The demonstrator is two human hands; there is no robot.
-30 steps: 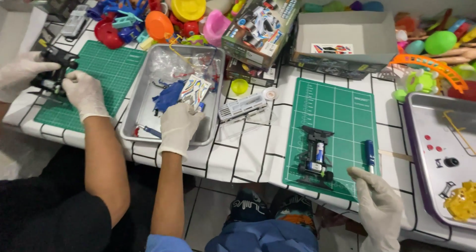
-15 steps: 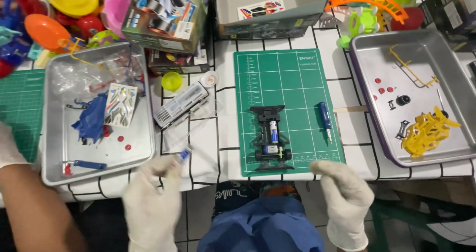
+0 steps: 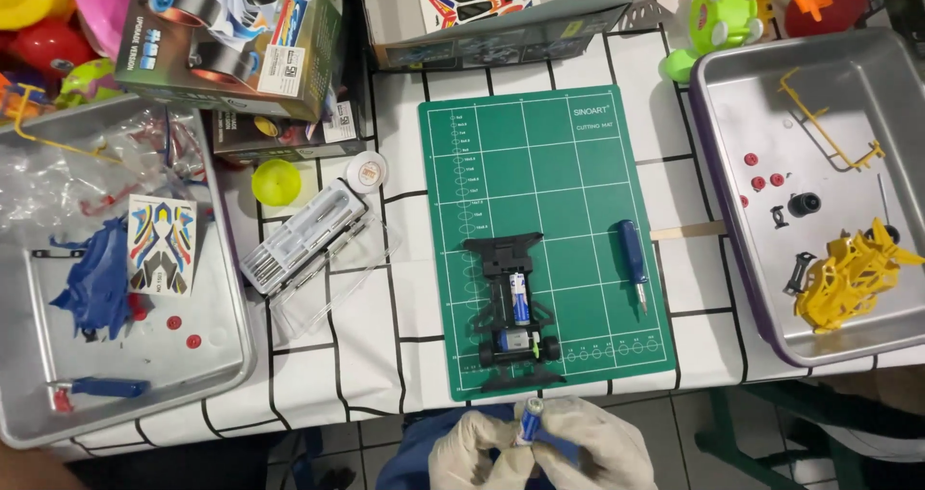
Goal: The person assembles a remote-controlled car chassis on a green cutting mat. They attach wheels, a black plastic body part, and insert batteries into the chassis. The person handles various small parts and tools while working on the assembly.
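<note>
Gripping a small battery (image 3: 527,421) between both gloved hands, left hand (image 3: 474,453) and right hand (image 3: 595,451) closed together on it just near of the mat (image 3: 540,162), the person is apparently preparing it for seating beside the cell already in the black chassis (image 3: 515,312).

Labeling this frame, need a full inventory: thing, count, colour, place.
Green cutting mat: 1, table centre.
Black toy car chassis: 1, on mat, battery fitted.
Blue-handled screwdriver: 1, mat's right side.
Clear bit case: 1, left of mat.
Metal trays: 2, silver; left, right.
Yellow plastic car body: 1, right tray.
Blue plastic car body: 1, left tray.
Sticker sheet: 1, multicolour, left tray.
Toy car box: 1, top left.
Small battery: 1, in hands.
Hands: 2, white-gloved; left, right, bottom edge.
</note>
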